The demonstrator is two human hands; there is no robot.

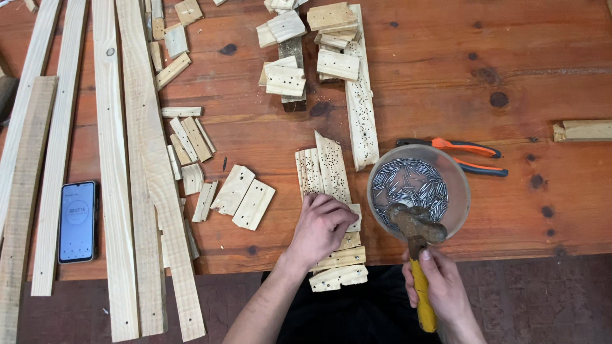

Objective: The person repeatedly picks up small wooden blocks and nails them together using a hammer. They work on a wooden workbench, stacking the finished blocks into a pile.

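Note:
My left hand (320,226) presses down on a stack of short, nail-holed wood pieces (326,175) at the table's near edge, fingers curled over them. My right hand (440,286) grips the yellow handle of a hammer (417,236). Its rusty head hangs over the rim of a clear round bowl of nails (417,185), just right of the wood stack.
Orange-handled pliers (468,153) lie behind the bowl. Long planks (137,165) run along the left, with a phone (78,221) between them. Loose wood offcuts (245,197) are scattered mid-table and piled at the far middle (319,44). A wood block (583,130) sits far right.

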